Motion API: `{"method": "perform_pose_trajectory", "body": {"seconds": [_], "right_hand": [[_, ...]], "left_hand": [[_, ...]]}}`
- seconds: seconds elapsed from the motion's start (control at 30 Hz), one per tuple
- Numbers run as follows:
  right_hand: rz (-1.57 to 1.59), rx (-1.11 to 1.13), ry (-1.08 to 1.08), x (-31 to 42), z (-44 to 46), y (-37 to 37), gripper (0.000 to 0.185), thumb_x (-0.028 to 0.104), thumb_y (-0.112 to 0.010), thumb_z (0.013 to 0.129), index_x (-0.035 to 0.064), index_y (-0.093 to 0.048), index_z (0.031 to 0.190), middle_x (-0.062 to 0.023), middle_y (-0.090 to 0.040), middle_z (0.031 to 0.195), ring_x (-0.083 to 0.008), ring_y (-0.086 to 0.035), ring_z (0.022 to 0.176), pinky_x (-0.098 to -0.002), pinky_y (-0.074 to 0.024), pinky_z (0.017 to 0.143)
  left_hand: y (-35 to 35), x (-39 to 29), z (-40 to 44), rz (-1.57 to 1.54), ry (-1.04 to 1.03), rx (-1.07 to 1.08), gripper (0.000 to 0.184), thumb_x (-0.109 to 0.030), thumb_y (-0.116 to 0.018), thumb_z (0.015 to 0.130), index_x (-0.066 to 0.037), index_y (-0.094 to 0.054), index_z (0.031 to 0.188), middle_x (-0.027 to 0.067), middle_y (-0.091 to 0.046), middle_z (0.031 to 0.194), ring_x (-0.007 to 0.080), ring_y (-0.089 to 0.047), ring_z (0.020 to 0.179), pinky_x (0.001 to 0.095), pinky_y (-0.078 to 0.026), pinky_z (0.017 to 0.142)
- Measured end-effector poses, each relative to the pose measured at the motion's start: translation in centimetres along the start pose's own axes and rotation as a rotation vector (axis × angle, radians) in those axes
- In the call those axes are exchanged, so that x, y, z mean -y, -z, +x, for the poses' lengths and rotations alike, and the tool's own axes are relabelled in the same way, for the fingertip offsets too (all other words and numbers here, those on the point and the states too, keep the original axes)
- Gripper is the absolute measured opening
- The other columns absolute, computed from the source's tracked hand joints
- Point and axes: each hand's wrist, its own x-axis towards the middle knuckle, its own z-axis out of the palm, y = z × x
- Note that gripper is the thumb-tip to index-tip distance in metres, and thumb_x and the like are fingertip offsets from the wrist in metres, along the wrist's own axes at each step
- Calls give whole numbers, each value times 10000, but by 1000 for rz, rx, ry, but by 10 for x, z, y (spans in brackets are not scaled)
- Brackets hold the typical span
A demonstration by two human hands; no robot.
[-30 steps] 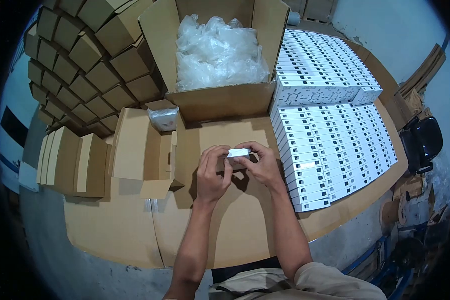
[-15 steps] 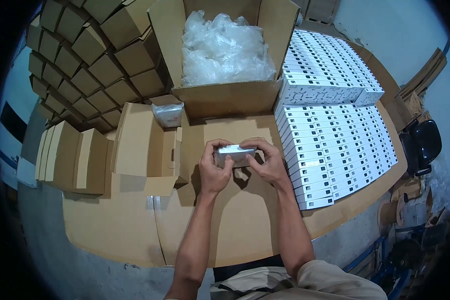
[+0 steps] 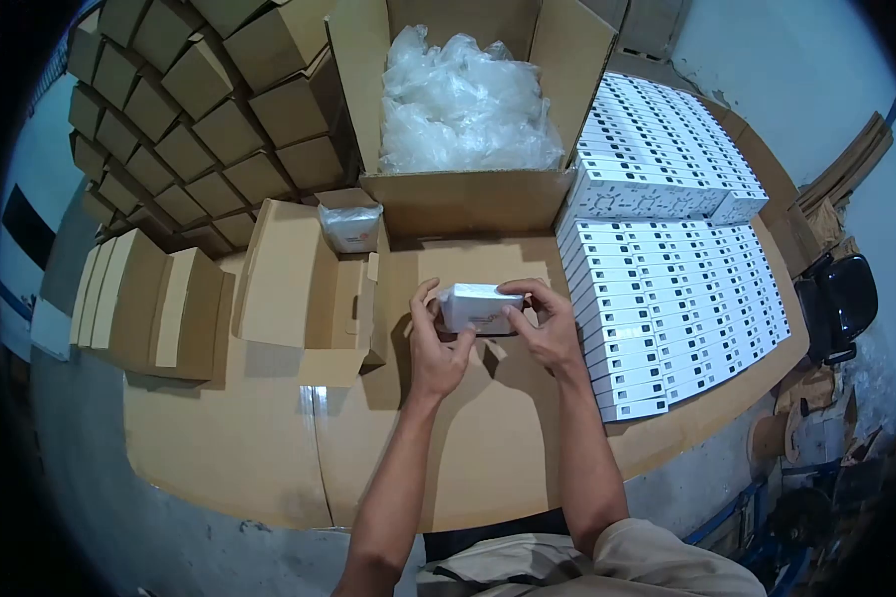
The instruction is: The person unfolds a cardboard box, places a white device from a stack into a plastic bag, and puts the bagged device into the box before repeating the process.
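A small white box, apparently in a clear plastic bag, is held up over the cardboard-covered table between both hands. My left hand is closed on its left end, fingers behind and thumb at the lower front edge. On the right end, my right hand grips with fingertips on top and the thumb on the front face. Faint print shows on the front. To the left stands an open brown carton with a similar bagged white box at its far end.
A large carton full of clear plastic bags stands at the back. Rows of white boxes are stacked on the right. Brown cartons stand at the left, with a tall stack behind. A black chair is beyond the table's right edge.
The white box has tilted so more of its front face shows, and both hands have shifted their fingers on it. The whole view has moved slightly.
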Motion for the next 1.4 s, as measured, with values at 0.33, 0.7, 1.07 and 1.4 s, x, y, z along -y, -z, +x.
{"method": "perform_pose_trajectory", "body": {"seconds": [0.33, 0.7, 1.07, 1.4], "right_hand": [[258, -128, 105, -5, 23, -25, 281, -58, -692, 924, -41, -662, 1203, -108, -679, 1177, -168, -636, 1091, -309, -528, 923], [242, -7, 325, 45, 110, -102, 289, -81, -669, 912, 25, -670, 1181, -48, -687, 1108, -119, -664, 1014, -268, -578, 827], [-32, 131, 454, 34, 146, -125, 300, -89, -664, 870, 31, -676, 1145, -127, -696, 1118, -218, -702, 936, -321, -604, 722], [-421, 256, 583, 38, 150, -141, 264, -47, -664, 876, 58, -666, 1118, -133, -647, 1023, -332, -628, 978, -442, -548, 820]], "left_hand": [[28, -26, -87, 511, 2, -20, 845, -43, -669, 827, 31, -245, 1555, 308, -392, 1516, 458, -393, 1426, 507, -324, 1189], [47, -48, -154, 864, -8, 166, 648, -227, -693, 846, 0, -496, 1420, 195, -497, 1484, 418, -406, 1416, 519, -344, 1175], [47, -44, -149, 842, -16, 151, 579, -223, -697, 842, -26, -553, 1368, 158, -516, 1475, 399, -422, 1401, 525, -351, 1168], [50, -46, -148, 824, 4, 160, 553, -216, -691, 855, -33, -559, 1361, 152, -520, 1469, 394, -430, 1395, 526, -347, 1171]]}}
